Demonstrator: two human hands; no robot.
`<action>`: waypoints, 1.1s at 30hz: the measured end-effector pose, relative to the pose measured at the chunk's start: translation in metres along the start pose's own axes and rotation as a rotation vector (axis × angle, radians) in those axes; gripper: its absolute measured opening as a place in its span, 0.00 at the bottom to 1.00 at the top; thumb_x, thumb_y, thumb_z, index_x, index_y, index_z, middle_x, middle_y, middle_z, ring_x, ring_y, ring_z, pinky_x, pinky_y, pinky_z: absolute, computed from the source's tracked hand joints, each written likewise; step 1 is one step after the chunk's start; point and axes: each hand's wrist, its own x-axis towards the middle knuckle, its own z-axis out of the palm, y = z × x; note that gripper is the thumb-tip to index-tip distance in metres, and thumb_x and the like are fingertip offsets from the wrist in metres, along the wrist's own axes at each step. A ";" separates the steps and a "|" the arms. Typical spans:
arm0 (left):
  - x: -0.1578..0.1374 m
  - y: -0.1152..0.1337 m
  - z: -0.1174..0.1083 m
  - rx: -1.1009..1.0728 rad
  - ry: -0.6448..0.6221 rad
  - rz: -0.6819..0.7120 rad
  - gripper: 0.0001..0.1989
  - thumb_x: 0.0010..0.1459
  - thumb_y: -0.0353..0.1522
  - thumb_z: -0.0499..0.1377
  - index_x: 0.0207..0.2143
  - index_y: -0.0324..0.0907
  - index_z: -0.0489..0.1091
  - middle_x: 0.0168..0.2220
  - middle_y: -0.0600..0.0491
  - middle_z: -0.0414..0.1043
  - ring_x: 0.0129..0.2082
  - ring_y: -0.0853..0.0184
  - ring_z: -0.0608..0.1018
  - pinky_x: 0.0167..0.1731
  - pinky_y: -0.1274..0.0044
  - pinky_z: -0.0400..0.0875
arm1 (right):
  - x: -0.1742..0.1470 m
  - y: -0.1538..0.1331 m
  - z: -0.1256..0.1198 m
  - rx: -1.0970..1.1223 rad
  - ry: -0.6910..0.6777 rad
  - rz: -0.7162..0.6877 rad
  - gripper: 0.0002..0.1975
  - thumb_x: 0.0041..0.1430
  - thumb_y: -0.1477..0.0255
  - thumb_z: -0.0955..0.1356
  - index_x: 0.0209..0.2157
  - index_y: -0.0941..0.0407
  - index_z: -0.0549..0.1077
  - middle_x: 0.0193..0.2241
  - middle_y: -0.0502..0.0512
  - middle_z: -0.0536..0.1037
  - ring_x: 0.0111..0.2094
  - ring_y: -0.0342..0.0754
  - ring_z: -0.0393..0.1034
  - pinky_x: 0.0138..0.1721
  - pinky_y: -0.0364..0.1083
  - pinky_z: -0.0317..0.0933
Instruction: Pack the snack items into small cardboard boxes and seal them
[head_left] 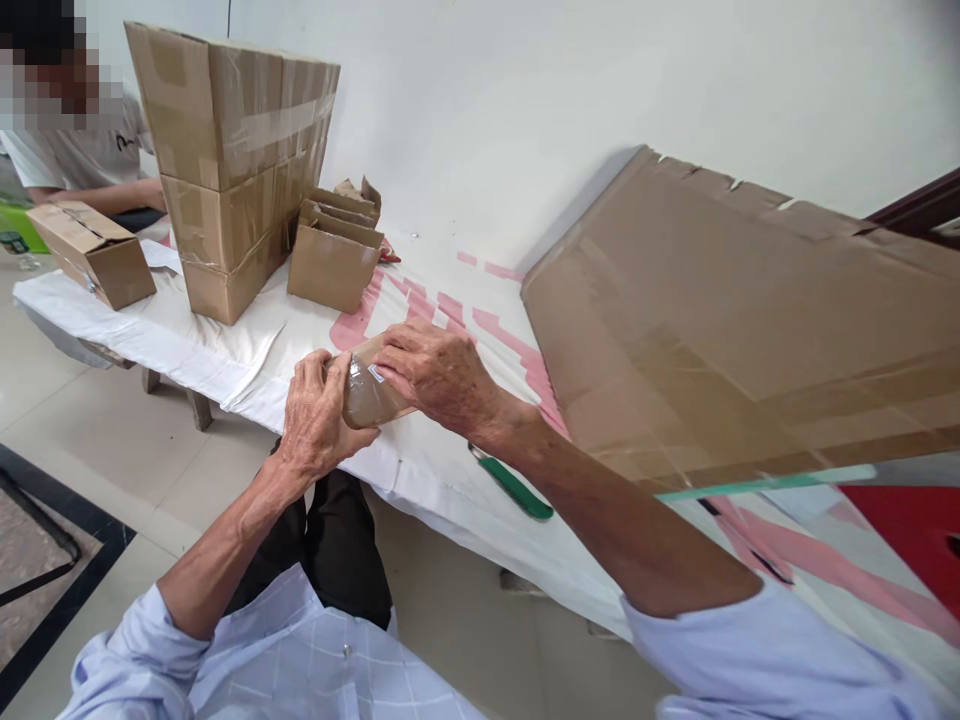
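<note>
A small brown cardboard box (369, 400), with shiny clear tape or film on its near end, is between my two hands above the table's front edge. My left hand (316, 410) grips its left side, thumb below and fingers curled over the top edge. From the right, my right hand (435, 375) closes over the box's upper side with bent fingers. A small white label (376, 373) shows by the right fingertips; whether they pinch it is unclear. On the table under my right forearm lies a green-handled tool (517, 487), its metal end partly seen.
A tall taped stack of cartons (240, 130) and an open carton (334, 260) stand on the white-covered table (247, 350). Another carton (101, 255) sits near a seated person (82, 160). A big cardboard sheet (735, 320) leans at right. Pink strips (450, 308) mark the cloth.
</note>
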 end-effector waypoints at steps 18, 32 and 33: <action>0.003 0.003 -0.002 -0.012 -0.014 -0.012 0.47 0.43 0.33 0.74 0.65 0.42 0.62 0.59 0.38 0.64 0.59 0.44 0.71 0.57 0.57 0.74 | 0.013 -0.005 -0.003 -0.190 -0.173 -0.043 0.16 0.67 0.84 0.62 0.42 0.61 0.80 0.37 0.65 0.77 0.38 0.56 0.65 0.39 0.53 0.51; 0.002 0.003 -0.002 0.010 -0.024 -0.016 0.47 0.43 0.32 0.74 0.66 0.41 0.61 0.59 0.38 0.64 0.58 0.44 0.71 0.56 0.56 0.74 | -0.002 0.012 0.006 -0.088 0.044 -0.125 0.12 0.73 0.78 0.64 0.38 0.58 0.79 0.38 0.61 0.79 0.41 0.55 0.67 0.41 0.51 0.56; 0.002 0.004 -0.002 0.011 -0.025 -0.017 0.47 0.43 0.33 0.74 0.66 0.41 0.61 0.59 0.38 0.64 0.59 0.44 0.71 0.56 0.56 0.74 | -0.004 0.013 0.006 -0.070 0.062 -0.140 0.12 0.73 0.77 0.65 0.38 0.57 0.80 0.38 0.60 0.80 0.42 0.55 0.68 0.42 0.51 0.56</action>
